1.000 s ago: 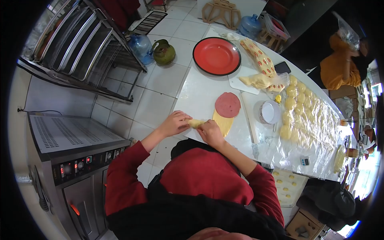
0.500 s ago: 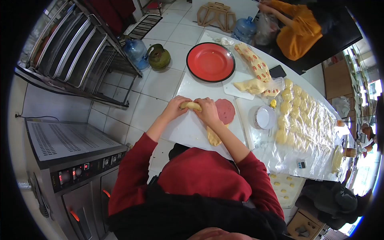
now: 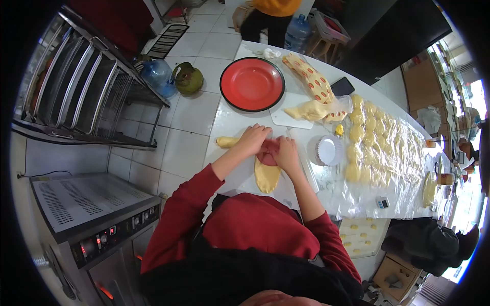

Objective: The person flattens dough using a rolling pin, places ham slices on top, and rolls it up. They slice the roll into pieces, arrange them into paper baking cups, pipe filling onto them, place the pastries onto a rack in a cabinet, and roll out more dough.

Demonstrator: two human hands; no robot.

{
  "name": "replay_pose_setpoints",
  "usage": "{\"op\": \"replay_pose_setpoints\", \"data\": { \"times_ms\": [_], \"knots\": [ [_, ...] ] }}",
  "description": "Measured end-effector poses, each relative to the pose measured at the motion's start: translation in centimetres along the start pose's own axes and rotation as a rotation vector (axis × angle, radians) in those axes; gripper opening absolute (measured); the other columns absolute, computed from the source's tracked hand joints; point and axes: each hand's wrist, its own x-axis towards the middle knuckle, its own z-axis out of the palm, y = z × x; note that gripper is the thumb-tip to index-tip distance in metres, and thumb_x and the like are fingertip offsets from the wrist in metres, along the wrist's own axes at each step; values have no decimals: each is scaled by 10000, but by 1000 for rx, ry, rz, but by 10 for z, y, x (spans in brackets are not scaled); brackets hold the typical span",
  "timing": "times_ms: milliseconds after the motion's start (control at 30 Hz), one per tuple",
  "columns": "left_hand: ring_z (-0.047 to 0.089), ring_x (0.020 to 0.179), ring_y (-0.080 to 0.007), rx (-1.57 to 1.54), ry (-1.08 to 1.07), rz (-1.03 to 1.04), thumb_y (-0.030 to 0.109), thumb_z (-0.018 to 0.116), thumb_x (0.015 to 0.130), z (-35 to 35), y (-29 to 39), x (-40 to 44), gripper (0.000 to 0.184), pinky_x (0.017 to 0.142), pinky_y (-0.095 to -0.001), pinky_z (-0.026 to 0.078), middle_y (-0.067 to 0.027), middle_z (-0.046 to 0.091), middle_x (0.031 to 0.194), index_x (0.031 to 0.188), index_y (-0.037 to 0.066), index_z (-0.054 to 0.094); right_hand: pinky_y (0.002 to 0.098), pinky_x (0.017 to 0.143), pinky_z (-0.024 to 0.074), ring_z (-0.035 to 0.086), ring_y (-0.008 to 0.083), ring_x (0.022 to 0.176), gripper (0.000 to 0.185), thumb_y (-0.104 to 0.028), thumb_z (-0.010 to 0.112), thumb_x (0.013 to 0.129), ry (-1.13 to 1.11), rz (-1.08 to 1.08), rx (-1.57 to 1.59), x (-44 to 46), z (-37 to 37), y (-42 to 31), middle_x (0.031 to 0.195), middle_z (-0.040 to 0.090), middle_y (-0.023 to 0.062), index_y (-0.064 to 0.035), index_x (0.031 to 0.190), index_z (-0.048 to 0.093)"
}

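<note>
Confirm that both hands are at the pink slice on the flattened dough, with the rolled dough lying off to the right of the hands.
The side is wrong: in the head view, the rolled dough lies off to the left of both the left hand and the right hand. The rest stands: both are at the pink slice on the flattened dough.

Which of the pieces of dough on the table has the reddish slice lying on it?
The flat, elongated piece, with the slice on its far end; the rolled piece to its left and the balls under clear plastic show none.
</note>
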Motion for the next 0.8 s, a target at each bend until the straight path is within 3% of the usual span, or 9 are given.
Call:
{"op": "replay_pose_setpoints", "data": {
  "times_ms": [67,167,300,367,500,600,700,767,800],
  "knots": [
    [574,877,-269,22,-203,-37,127,704,589,0,-3,15,312,745,-379,461,-100,620,859,879,79,600,431,779,399,519,354,885,305,-83,634,622,51,-63,-62,-5,-6,-2,908,580,177,-8,913,584],
    [597,752,-289,-28,-173,45,64,683,570,-4,0,15,227,657,-370,479,-112,613,704,783,53,606,419,748,418,546,343,808,253,-74,633,601,17,-138,-44,-6,-9,2,846,586,178,-43,852,612],
    [578,705,-301,-250,-136,24,58,675,557,1,2,7,237,613,-365,464,-118,589,716,777,28,591,396,709,449,565,327,772,189,-57,621,583,-49,-81,145,1,-12,12,800,580,164,-33,771,616],
    [578,692,-299,-303,-47,72,42,656,578,-1,6,-1,203,596,-352,461,-112,587,708,769,34,590,381,694,462,566,326,775,171,-31,607,588,-78,-202,132,1,-19,14,784,575,151,-16,758,596],
    [572,707,-277,-186,38,219,19,625,587,10,-4,-25,216,613,-347,458,-92,579,742,789,55,557,371,678,457,545,317,788,170,-12,593,596,-198,-252,335,-8,-28,19,785,571,131,-19,766,575],
    [562,721,-273,-10,145,349,18,611,604,15,-8,-46,220,618,-339,459,-83,570,789,812,58,554,348,661,459,536,281,815,141,4,577,617,-1,-531,73,-27,-10,33,807,562,114,-21,754,562],
    [561,723,-279,-36,167,461,6,592,636,14,-5,-52,241,619,-339,460,-87,574,819,871,52,561,331,674,454,529,262,843,147,3,568,624,112,-761,57,-38,0,38,823,554,109,-33,766,573],
    [560,720,-278,-182,156,461,7,586,662,5,3,-54,256,625,-344,458,-89,571,819,912,47,551,330,703,450,527,275,850,154,-6,566,641,43,-674,136,-43,-3,42,832,552,112,-27,793,577],
    [562,726,-276,-250,90,340,5,584,671,-2,8,-55,267,631,-343,458,-90,571,819,932,47,545,330,717,448,526,281,853,158,-10,565,650,10,-632,175,-44,-5,42,837,551,113,-24,806,580]
  ]
}}
